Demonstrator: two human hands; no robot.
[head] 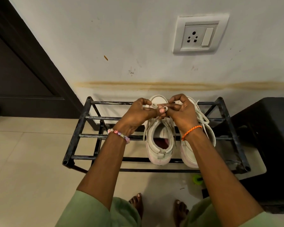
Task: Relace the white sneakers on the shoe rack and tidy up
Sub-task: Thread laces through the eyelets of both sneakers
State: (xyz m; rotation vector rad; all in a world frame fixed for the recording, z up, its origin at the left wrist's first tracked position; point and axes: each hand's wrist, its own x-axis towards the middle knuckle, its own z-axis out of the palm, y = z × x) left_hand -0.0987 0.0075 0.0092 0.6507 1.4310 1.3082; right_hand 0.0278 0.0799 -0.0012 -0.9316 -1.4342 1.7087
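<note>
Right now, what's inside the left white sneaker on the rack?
Inside the left sneaker, a dark reddish-pink lining or insole shows at the bottom of the opening. The toe end is hidden under the tongue and both hands, left and right.

left hand (pixel 138 110): fingers curled, pinching | right hand (pixel 181 110): curled, pinching | both forearms extended

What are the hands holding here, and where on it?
Both the left hand and right hand pinch the left sneaker's lace over its front part.
</note>
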